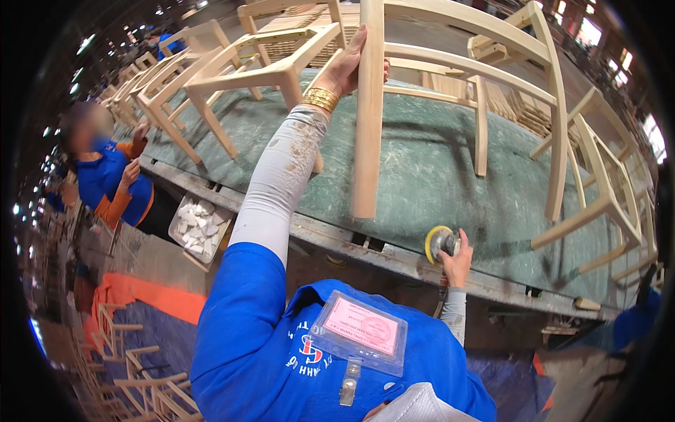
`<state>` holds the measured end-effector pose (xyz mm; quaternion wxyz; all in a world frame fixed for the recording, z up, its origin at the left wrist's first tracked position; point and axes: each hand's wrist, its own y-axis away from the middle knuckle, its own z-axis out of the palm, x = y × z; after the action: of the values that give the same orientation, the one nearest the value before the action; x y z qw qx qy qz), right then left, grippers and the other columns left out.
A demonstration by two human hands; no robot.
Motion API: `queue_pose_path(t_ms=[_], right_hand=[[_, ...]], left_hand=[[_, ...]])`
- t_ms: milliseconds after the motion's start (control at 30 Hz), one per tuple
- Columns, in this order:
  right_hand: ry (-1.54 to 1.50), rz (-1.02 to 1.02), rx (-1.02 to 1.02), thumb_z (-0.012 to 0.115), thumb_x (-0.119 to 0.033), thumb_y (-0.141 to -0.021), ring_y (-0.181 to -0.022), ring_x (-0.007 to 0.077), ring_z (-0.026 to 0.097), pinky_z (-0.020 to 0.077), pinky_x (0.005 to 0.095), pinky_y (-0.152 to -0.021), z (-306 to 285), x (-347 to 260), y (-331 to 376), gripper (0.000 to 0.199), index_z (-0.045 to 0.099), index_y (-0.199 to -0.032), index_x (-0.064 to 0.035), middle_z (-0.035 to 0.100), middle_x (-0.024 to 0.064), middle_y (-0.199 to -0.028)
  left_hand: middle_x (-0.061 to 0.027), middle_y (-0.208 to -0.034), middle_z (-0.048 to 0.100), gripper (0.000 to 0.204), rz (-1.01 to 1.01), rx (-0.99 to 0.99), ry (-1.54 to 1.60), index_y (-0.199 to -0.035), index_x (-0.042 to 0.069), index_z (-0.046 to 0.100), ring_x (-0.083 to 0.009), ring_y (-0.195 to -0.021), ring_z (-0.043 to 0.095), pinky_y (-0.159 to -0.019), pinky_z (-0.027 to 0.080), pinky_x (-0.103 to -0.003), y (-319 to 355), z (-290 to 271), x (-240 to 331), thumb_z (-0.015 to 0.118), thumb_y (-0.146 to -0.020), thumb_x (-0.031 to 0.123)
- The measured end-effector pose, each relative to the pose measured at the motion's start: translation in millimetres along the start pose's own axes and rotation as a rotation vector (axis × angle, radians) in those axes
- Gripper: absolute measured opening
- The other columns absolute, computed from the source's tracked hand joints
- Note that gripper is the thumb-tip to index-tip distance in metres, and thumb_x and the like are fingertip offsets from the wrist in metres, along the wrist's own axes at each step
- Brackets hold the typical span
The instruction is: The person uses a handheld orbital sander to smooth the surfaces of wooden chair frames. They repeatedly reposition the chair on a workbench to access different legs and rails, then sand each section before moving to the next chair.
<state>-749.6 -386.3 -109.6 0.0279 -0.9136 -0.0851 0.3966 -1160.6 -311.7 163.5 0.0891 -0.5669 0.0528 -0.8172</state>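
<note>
My left hand (346, 65) is wrapped round an upright leg of a pale wooden chair frame (368, 133), with the thumb on the near side and fingertips showing past the far edge. The frame stands on the green-topped workbench (422, 176), its curved rails stretching to the right. Low at the bench's near edge, my right hand (457, 260) grips a small handheld sander (444, 243) with a yellow-edged round pad. The pad is tilted on edge and apart from the chair frame. A hose runs down from the sander beside my right forearm.
More chair frames (271, 74) line the bench at left, and others (608, 204) stand at right. A tub of white pieces (200, 226) sits below the bench edge, near a person in blue (112, 179). Chair frames (151, 373) lie on the floor at lower left.
</note>
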Motion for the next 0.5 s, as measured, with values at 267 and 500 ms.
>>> queue_pose_path(t_ms=[267, 500], right_hand=[[-0.193, -0.407, 0.257, 0.077, -0.007, -0.067, -0.101, 0.0325, 0.056, 0.0475, 0.0392, -0.085, -51, -173, 52, 0.071, 0.049, -0.132, -0.0207, 0.051, 0.0167, -0.113], [-0.024, -0.574, 0.295, 0.074, -0.009, -0.07, -0.094, 0.0386, 0.057, 0.0501, 0.0432, -0.077, -37, -291, 44, 0.065, 0.051, -0.129, -0.0256, 0.049, 0.0188, -0.111]], left_hand=[[-0.0159, -0.084, 0.063, 0.069, 0.007, -0.115, -0.078, -0.106, -0.002, 0.049, -0.0291, -0.083, 0.066, -0.082, 0.055, -0.042, 8, -3, 5, 0.052, -0.085, 0.063], [-0.0199, -0.086, 0.064, 0.059, -0.028, -0.25, -0.056, -0.109, -0.003, 0.049, -0.03, -0.08, 0.066, -0.083, 0.054, -0.042, 25, 2, 3, 0.044, -0.093, 0.055]])
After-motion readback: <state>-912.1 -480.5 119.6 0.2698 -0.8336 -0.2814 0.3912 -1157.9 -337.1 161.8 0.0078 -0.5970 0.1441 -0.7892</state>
